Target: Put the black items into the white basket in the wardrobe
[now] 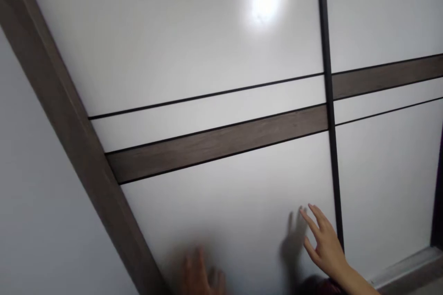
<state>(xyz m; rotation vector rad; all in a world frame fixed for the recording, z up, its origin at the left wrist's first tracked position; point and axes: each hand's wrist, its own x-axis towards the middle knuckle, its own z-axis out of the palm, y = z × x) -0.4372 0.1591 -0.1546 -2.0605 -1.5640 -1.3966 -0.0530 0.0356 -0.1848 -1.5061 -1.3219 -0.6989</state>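
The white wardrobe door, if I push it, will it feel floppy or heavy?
The white wardrobe door will probably feel stiff, because it looks like a flat panel set in a dark wood frame. It may feel heavy against your right hand, since it is big and has wood strips across it. Its shiny surface might be a bit slippery.

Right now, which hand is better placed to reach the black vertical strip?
Probably the right hand: it sits beside the black vertical strip, fingers spread. The left hand is blurred, lower and farther away.
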